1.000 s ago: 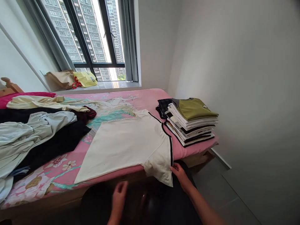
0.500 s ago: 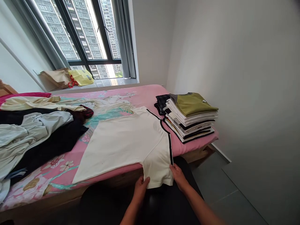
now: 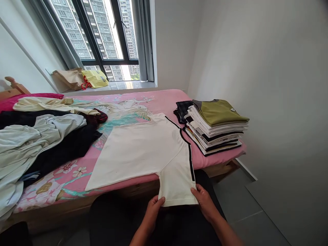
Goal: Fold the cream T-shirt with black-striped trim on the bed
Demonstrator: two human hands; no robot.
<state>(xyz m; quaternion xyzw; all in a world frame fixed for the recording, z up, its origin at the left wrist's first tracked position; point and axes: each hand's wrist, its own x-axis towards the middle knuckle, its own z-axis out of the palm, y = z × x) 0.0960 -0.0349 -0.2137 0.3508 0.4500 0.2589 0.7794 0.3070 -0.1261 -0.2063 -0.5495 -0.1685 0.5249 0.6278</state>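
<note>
Both hands held the hem of one sleeve (image 3: pixel 176 186) of a white shirt (image 3: pixel 143 150): the left hand (image 3: pixel 153 206) pinched the sleeve's left corner, fingers closed narrowly on the cloth with the thumb on top, and the right hand (image 3: pixel 205 201) pinched the right corner in the same way, just below the black trim (image 3: pixel 191 164) that ran up that edge. The hem was stretched flat between them, so the two hands were equally near the cloth and neither had to reach. From the fingers the sleeve ran straight away toward the bed (image 3: pixel 164 99), hanging off the near edge over the person's dark lap; past it the shirt's body lay flat on the pink sheet, its long axis running crosswise, from the collar on the right to the bottom hem on the left. Just beyond the collar, to the right and apart from the shirt, stood a stack (image 3: pixel 217 126) of folded clothes with an olive one on top. Well off to the left lay a loose heap (image 3: pixel 38 136) of unfolded clothes, and bags (image 3: pixel 82 78) sat on the window sill behind.
</note>
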